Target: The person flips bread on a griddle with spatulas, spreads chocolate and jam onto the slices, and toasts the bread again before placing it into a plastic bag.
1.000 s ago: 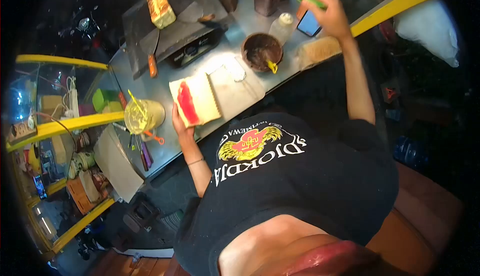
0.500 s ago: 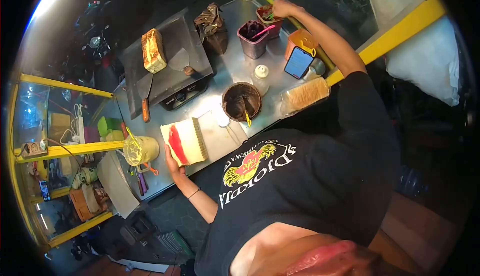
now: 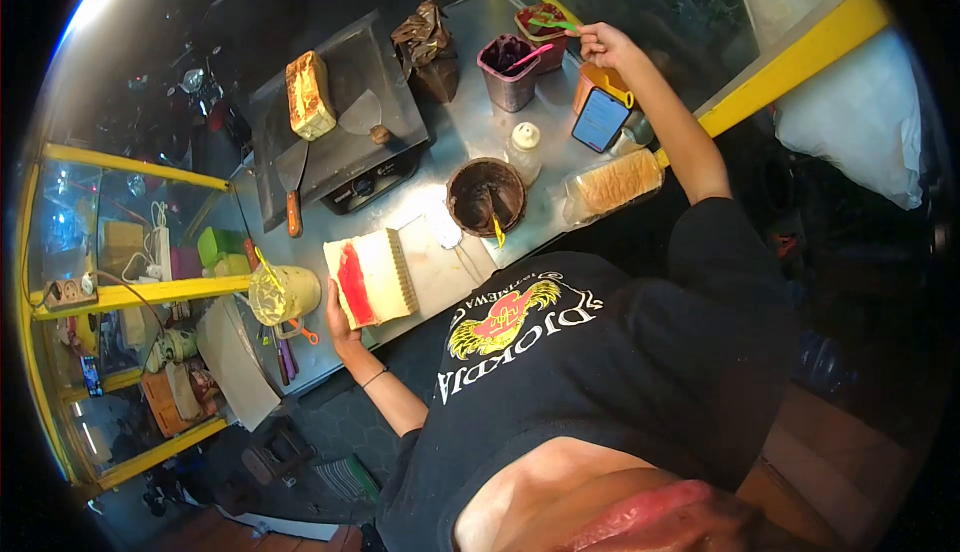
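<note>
My left hand (image 3: 342, 314) is wrapped round the lower left edge of a thick cream-coloured piece of bread (image 3: 385, 277), with a broad stripe of red jam (image 3: 354, 282) along its face. At the far side of the counter, my right hand (image 3: 604, 46) pinches the end of a green spreader (image 3: 550, 23). The spreader's other end lies over the tub of red jam (image 3: 541, 50). Beside it stands a tub of dark purple spread (image 3: 507, 90) with a pink utensil in it.
A griddle (image 3: 345, 162) carries a browned bread block (image 3: 309, 97) and a scraper (image 3: 295, 192). Nearer me are a bowl of chocolate spread (image 3: 486, 197), a squeeze bottle (image 3: 523, 152), a phone (image 3: 602, 120) and a bagged loaf (image 3: 615, 187). A cream-filled jug (image 3: 284, 295) stands left.
My right hand has drawn back from the red jam tub, towards me and to the right, bringing the green spreader into clearer view. My left hand stays on the bread.
</note>
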Motion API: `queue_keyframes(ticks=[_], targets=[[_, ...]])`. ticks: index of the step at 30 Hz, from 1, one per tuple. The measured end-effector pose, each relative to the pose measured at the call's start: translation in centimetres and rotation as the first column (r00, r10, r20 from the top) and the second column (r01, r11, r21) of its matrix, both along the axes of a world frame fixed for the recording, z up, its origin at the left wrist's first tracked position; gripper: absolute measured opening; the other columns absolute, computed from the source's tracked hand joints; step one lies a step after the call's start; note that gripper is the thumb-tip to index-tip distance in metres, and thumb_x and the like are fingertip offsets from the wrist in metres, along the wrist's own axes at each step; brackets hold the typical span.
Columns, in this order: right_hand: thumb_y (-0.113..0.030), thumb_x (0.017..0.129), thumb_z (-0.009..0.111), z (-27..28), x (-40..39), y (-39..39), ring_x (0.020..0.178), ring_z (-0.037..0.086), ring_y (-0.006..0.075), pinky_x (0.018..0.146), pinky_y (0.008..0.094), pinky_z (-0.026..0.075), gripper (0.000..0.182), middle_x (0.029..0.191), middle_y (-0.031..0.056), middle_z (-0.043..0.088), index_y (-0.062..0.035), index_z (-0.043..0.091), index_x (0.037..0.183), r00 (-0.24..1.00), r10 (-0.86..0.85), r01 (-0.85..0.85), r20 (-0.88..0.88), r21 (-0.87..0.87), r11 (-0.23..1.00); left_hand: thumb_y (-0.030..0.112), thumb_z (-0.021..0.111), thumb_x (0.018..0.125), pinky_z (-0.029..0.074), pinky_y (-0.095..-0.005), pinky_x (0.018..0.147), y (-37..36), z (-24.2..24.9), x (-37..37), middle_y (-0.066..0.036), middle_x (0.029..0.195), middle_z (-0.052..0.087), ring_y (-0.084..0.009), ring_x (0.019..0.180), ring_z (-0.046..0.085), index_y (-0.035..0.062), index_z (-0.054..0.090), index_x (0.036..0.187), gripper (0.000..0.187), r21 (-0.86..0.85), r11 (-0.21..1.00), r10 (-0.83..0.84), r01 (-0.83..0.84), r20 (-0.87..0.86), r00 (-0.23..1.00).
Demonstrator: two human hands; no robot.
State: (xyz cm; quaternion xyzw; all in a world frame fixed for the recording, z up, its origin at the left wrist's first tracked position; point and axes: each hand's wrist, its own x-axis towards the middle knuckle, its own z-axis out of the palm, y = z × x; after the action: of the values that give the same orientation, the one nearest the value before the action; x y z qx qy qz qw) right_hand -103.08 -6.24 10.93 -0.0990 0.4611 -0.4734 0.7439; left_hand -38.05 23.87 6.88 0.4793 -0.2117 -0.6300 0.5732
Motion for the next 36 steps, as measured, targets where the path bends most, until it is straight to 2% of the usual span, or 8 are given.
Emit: queue_keyframes(ticks=[11,16,19,24,27,30,33,36], targets=[[-0.026,0.098,0.054,14.4,18.1,21.0,0.042,0.031,-0.0007,0.040,0.0191,0.029,0.027,0.051,-0.0084,0.036,-0.0044,0.069,0.104,0.582,0.120,-0.637,-0.805,-0.358,0.683,0.029,0.044,0.101,0.049,-0.0349,0.095,0.0,-4.0,3.6,-0.013,0.122,0.062,-0.0208,0.107,0.062,0.0005,0.052,0.128,0.040,-0.069,0.993,-0.113,0.092,-0.415,0.903],[-0.018,0.096,0.055,8.8,34.4,30.6,0.057,0.047,0.0144,0.054,0.0320,0.040,0.022,0.064,0.0084,0.058,0.0015,0.064,0.100,0.488,-0.019,-0.758,-0.873,-0.435,0.486,0.028,0.036,0.102,0.043,-0.0413,0.104,0.4,-4.2,3.0,-0.018,0.131,0.055,-0.0280,0.118,0.057,-0.0022,0.045,0.134,0.045,-0.130,0.991,-0.087,0.013,-0.581,0.809],[-0.017,0.095,0.053,0.7,42.5,31.7,0.072,0.061,0.0389,0.062,0.0438,0.045,0.020,0.081,0.0224,0.063,-0.0022,0.065,0.100,0.479,-0.109,-0.699,-0.871,-0.454,0.553,0.028,0.033,0.103,0.041,-0.0426,0.106,0.5,-4.8,2.9,-0.019,0.131,0.055,-0.0296,0.119,0.055,-0.0024,0.044,0.135,0.046,-0.140,0.990,-0.111,0.022,-0.673,0.732],[-0.015,0.090,0.059,-0.4,41.6,38.2,0.088,0.065,0.0379,0.080,0.0425,0.050,0.026,0.093,0.0211,0.067,-0.0024,0.065,0.112,0.306,-0.077,-0.924,-0.949,-0.316,0.216,0.029,0.034,0.103,0.045,-0.0398,0.101,0.3,-4.0,2.9,-0.014,0.132,0.054,-0.0257,0.118,0.056,0.0044,0.041,0.138,0.043,-0.137,0.987,-0.149,0.087,-0.552,0.820],[-0.021,0.094,0.058,0.7,40.5,35.6,0.090,0.067,0.0335,0.079,0.0339,0.052,0.026,0.098,0.0202,0.069,-0.0006,0.067,0.107,0.344,0.018,-0.806,-0.939,-0.285,0.519,0.029,0.034,0.103,0.043,-0.0398,0.103,0.6,-4.2,3.4,-0.013,0.133,0.054,-0.0254,0.119,0.055,0.0066,0.040,0.139,0.043,-0.207,0.959,-0.277,0.192,-0.556,0.784],[-0.022,0.095,0.056,-0.2,41.9,31.8,0.089,0.068,0.0339,0.076,0.0330,0.052,0.028,0.098,0.0193,0.069,-0.0008,0.067,0.109,0.414,-0.135,-0.708,-0.900,-0.412,0.574,0.028,0.034,0.103,0.039,-0.0407,0.107,0.9,-2.7,2.4,-0.011,0.141,0.046,-0.0253,0.127,0.048,0.0096,0.029,0.146,0.047,-0.249,0.943,-0.317,0.220,-0.472,0.823],[-0.024,0.095,0.055,0.2,42.0,32.6,0.087,0.067,0.0357,0.074,0.0379,0.052,0.030,0.098,0.0195,0.068,-0.0018,0.066,0.112,0.261,0.007,-0.952,-0.965,-0.256,0.167,0.026,0.032,0.103,0.036,-0.0403,0.110,0.5,-1.3,2.1,-0.010,0.149,0.036,-0.0245,0.134,0.040,0.0106,0.020,0.151,0.051,-0.314,0.919,-0.342,0.238,-0.339,0.876],[-0.025,0.095,0.057,1.5,41.0,35.3,0.084,0.069,0.0302,0.076,0.0376,0.051,0.030,0.096,0.0174,0.070,-0.0011,0.066,0.112,0.229,0.064,-0.964,-0.971,-0.217,0.151,0.025,0.032,0.103,0.037,-0.0389,0.109,0.1,-2.3,2.3,-0.010,0.148,0.038,-0.0247,0.132,0.042,0.0098,0.022,0.150,0.051,-0.264,0.930,-0.331,0.256,-0.299,0.895]])
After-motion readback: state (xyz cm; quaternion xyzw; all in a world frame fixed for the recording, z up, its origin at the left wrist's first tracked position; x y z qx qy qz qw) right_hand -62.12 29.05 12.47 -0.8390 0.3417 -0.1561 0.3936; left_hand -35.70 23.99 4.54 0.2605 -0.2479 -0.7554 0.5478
